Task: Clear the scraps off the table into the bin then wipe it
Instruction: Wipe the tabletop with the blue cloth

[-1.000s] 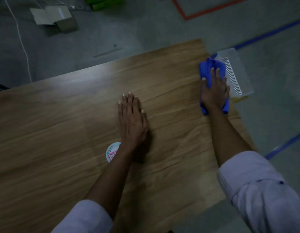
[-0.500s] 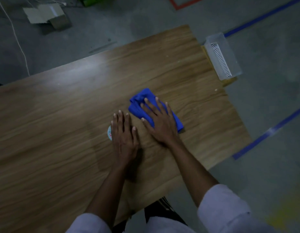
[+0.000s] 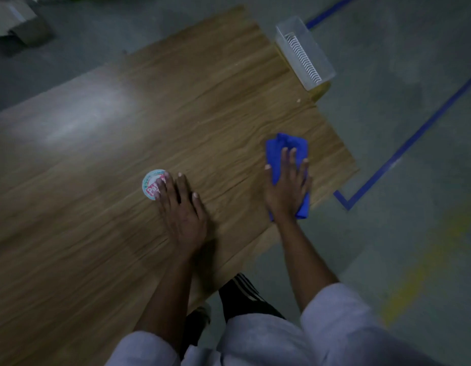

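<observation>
A wooden table (image 3: 102, 233) fills the left and middle of the head view. My right hand (image 3: 288, 188) presses flat on a folded blue cloth (image 3: 287, 146) near the table's right front corner. Flat on the wood in the middle lies my left hand (image 3: 183, 212), fingers together, holding nothing. Its fingertips overlap a round white sticker (image 3: 150, 182) with red print on the tabletop. A clear plastic bin (image 3: 305, 54) stands on the floor against the table's far right edge. One tiny pale scrap (image 3: 298, 100) lies on the wood near the bin.
Grey floor with blue tape lines (image 3: 403, 151) lies to the right. A flattened cardboard box (image 3: 15, 25) sits on the floor at the far left. My dark striped trouser leg (image 3: 242, 294) shows below the table's front edge.
My right hand has slid the blue cloth from the middle of the table, beside my left hand, out to the right front corner. My left hand has stayed flat by the sticker.
</observation>
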The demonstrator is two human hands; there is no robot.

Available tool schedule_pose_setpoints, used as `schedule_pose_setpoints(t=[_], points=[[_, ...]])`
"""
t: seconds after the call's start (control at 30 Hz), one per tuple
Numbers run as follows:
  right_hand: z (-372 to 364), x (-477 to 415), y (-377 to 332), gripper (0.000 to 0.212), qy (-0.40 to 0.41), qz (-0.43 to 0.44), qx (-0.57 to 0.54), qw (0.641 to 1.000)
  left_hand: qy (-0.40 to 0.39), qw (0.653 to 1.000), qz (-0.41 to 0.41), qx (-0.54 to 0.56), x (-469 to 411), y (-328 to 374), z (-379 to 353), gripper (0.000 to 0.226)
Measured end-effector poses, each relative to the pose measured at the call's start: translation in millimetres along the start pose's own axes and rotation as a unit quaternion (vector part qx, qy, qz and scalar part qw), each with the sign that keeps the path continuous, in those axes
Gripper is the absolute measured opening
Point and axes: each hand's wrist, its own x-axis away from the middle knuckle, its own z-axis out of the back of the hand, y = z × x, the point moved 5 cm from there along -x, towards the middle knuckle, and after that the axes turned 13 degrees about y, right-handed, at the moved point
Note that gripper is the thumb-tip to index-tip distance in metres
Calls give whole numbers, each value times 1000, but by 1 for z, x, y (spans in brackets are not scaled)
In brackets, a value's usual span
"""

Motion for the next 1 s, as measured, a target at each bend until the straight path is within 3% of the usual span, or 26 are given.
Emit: schedule_pose_setpoints(t=[0.1, 0.17, 0.23, 0.33, 0.5, 0.6, 0.7, 0.83, 1.0], points=[[3, 77, -46, 65, -34, 180, -32, 982, -9, 1000, 0, 10, 9, 3, 3, 58], [8, 115, -57, 64, -88, 337, -45, 936, -24, 998, -36, 36, 20, 5, 6, 61], [11, 114, -41, 64, -106, 434, -64, 892, -36, 996, -64, 55, 34, 3, 11, 61], [11, 75, 0, 63, -106, 440, -65, 889, -45, 994, -67, 72, 54, -2, 19, 55], [16, 47, 28, 62, -50, 185, -46, 980, -65, 989, -82, 100, 75, -13, 41, 54], [15, 90, -2, 60, -6, 104, -30, 994, -50, 993, -27, 100, 94, -42, 67, 52], [11, 172, -61, 62, -36, 227, -52, 972, 2, 995, 55, 87, 121, -101, 104, 48], [10, 317, -138, 64, -113, 420, -98, 895, 69, 985, 144, 58, 175, -181, 170, 49], [19, 462, -205, 65, -166, 564, -135, 797, 132, 952, 274, 14, 251, -264, 239, 46]])
